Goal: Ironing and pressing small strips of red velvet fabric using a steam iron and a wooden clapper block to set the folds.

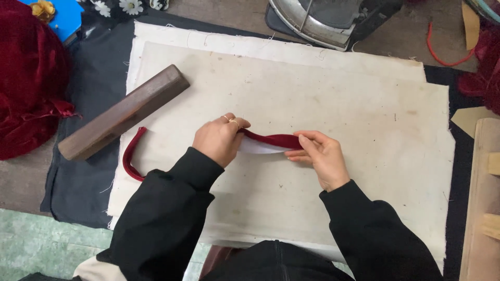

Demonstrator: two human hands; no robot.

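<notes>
A narrow dark red velvet strip (273,140) with a white underside stretches between my two hands over a cream pressing cloth (333,99). My left hand (219,139), with rings on two fingers, pinches the strip at its left part. My right hand (320,155) grips the strip's right end between thumb and fingers. The rest of the strip loops out from under my left sleeve at the cloth's left edge (130,158). Both arms wear black sleeves.
A long dark wooden block (122,113) lies diagonally at the cloth's left corner. A metal iron (325,18) sits at the top, with a red cord (442,54) beside it. A heap of red velvet (26,78) fills the left side. Wooden boards (482,198) stand at the right.
</notes>
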